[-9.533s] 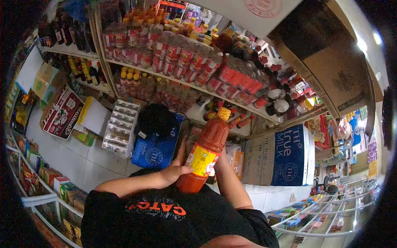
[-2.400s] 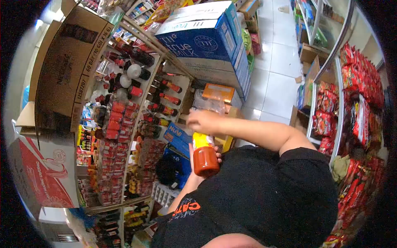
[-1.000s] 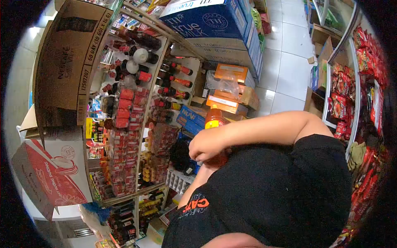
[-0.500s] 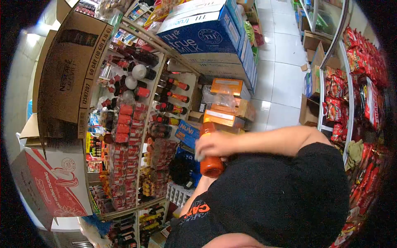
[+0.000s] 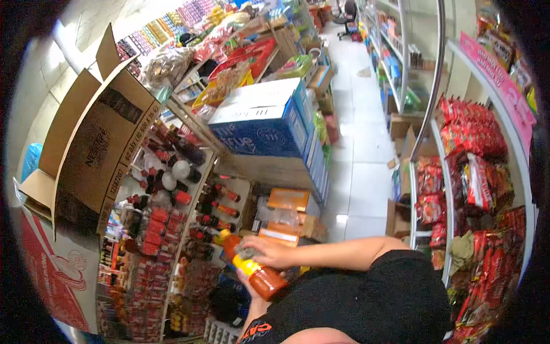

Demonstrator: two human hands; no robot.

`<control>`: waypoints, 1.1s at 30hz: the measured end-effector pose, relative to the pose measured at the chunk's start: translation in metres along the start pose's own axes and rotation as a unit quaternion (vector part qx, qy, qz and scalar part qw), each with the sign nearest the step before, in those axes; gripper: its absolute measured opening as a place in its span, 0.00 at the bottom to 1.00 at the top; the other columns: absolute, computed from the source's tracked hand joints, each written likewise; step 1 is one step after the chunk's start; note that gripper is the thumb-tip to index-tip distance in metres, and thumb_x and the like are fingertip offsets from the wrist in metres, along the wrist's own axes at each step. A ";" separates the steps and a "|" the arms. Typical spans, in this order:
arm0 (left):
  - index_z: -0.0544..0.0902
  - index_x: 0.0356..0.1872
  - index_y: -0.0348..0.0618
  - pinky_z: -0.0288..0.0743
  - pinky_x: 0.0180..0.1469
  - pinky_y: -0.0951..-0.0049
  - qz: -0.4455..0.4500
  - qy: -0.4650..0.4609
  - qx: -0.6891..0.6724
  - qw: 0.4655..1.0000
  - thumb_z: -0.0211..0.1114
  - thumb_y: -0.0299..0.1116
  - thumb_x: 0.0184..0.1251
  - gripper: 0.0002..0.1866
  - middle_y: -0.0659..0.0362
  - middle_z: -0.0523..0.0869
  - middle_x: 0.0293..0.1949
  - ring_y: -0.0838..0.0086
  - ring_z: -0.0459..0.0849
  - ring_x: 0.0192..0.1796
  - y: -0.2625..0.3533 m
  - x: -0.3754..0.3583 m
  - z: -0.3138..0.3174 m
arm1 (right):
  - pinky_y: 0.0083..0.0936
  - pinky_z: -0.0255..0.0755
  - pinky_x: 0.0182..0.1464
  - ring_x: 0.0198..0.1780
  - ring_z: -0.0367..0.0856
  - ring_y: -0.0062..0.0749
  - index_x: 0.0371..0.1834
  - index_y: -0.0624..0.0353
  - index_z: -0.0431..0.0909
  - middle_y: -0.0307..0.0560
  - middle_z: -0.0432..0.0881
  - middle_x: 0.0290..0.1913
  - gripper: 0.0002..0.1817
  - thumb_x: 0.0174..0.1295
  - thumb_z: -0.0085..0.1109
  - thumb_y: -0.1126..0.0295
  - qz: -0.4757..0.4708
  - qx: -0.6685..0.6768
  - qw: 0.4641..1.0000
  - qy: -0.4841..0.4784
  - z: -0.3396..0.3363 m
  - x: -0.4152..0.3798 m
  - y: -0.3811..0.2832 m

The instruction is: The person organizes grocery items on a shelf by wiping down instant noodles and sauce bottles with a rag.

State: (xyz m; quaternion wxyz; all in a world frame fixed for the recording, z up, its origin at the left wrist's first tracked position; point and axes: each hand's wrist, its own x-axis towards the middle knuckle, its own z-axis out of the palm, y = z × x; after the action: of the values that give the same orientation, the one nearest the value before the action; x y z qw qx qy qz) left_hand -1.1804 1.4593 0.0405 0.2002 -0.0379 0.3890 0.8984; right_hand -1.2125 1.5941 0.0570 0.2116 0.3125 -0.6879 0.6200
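A bottle of orange-red sauce point(image 5: 268, 282) with a yellow cap and yellow label lies tilted in front of my black shirt, its cap pointing up and to the left. My left hand point(image 5: 246, 283) grips it from below, partly hidden behind it. Across its upper side is my right hand point(image 5: 269, 252), fingers bent around a crumpled grey cloth point(image 5: 247, 253) that touches the bottle near the label. The right fingers are slightly blurred.
Shelves on the left carry several sauce bottles point(image 5: 225, 210) and red-capped jars. A Nescafe carton point(image 5: 97, 155) stands beside them. Ahead are stacked blue-and-white milk cartons point(image 5: 258, 135) and orange boxes point(image 5: 288, 199). A tiled aisle point(image 5: 366, 189) runs past right-hand shelves of red packets point(image 5: 472, 129).
My view has tilted up, showing more of the aisle. The bottle has turned from nearly upright to slanted, exposing its yellow label, and my right hand has shifted along it with the cloth.
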 end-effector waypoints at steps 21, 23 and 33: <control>0.62 0.58 0.39 0.71 0.52 0.61 -0.106 -0.140 0.142 0.974 0.51 0.61 0.55 0.38 0.50 0.74 0.50 0.61 0.76 0.49 0.029 0.012 0.015 | 0.30 0.51 0.63 0.63 0.57 0.29 0.65 0.60 0.45 0.48 0.59 0.62 0.48 0.46 0.66 0.59 0.259 0.188 0.947 -0.043 -0.048 0.012 -0.029; 0.62 0.58 0.39 0.71 0.52 0.61 -0.113 -0.163 0.165 0.966 0.53 0.60 0.55 0.38 0.50 0.75 0.50 0.61 0.77 0.48 0.034 0.014 0.023 | 0.30 0.55 0.62 0.59 0.63 0.29 0.63 0.60 0.49 0.47 0.66 0.57 0.45 0.45 0.67 0.60 0.272 0.233 0.933 -0.020 -0.052 0.011 -0.019; 0.64 0.57 0.42 0.71 0.47 0.66 -0.200 -0.077 0.310 0.926 0.37 0.51 0.68 0.26 0.59 0.75 0.49 0.68 0.76 0.48 0.037 0.023 0.029 | 0.31 0.54 0.61 0.59 0.62 0.38 0.60 0.62 0.53 0.53 0.61 0.57 0.48 0.36 0.72 0.60 0.154 0.004 0.983 0.095 -0.062 0.001 -0.058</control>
State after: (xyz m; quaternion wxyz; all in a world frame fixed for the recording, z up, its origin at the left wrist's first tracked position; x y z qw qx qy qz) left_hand -1.2137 1.4647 0.0810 0.4066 0.0186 0.6162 0.6743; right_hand -1.1791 1.6529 0.1088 0.1769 0.1434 -0.7017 0.6750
